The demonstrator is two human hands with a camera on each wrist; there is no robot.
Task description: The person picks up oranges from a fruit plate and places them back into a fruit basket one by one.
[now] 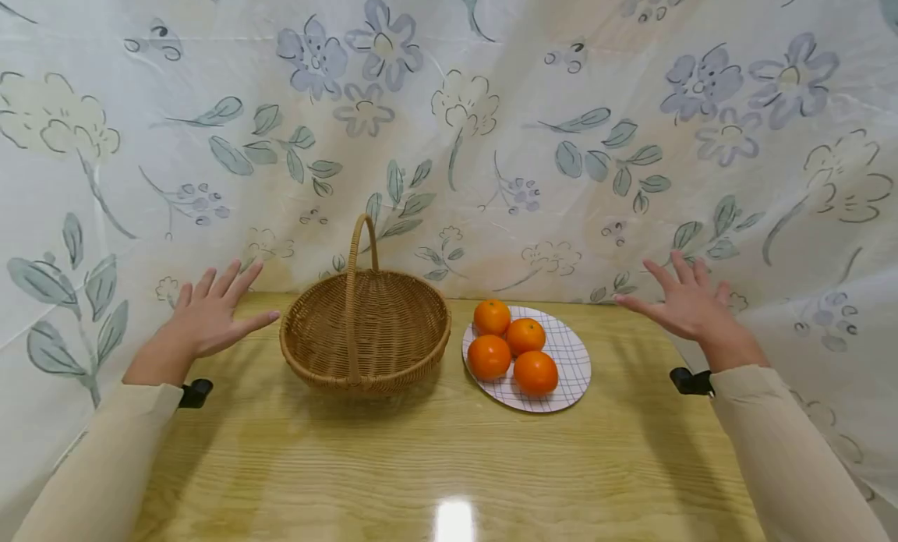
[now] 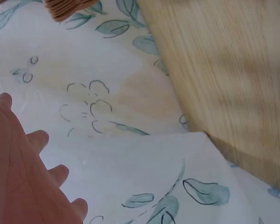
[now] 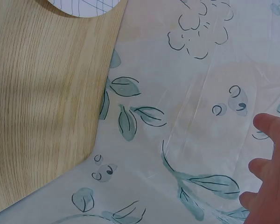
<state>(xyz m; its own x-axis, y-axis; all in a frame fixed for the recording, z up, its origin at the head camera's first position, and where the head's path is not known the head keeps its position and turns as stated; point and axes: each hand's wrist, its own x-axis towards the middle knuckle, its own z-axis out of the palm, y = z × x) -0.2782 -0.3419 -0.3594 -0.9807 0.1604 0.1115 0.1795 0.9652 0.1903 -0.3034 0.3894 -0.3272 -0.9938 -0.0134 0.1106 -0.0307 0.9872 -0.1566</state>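
Note:
A brown woven basket [image 1: 407, 316] with a tall arched handle stands left of centre near the back of the table. To its right lies a round white plate [image 1: 571, 363] with a grid pattern, and several orange, round fruits [image 1: 536, 373] with small green stem marks sit on its left part. My left hand [image 1: 210, 312] hovers left of the basket, fingers spread, holding nothing. On the far side, my right hand [image 1: 691, 304] is raised right of the plate, its fingers also spread and nothing in it. Each wrist view shows fingertips over the patterned cloth.
The light wooden table [image 1: 393, 464] ends at a floral cloth [image 1: 505, 136] that hangs behind it and along both sides. Small black devices [image 1: 196, 393] are worn at both wrists. A bright reflection shows on the table's front part.

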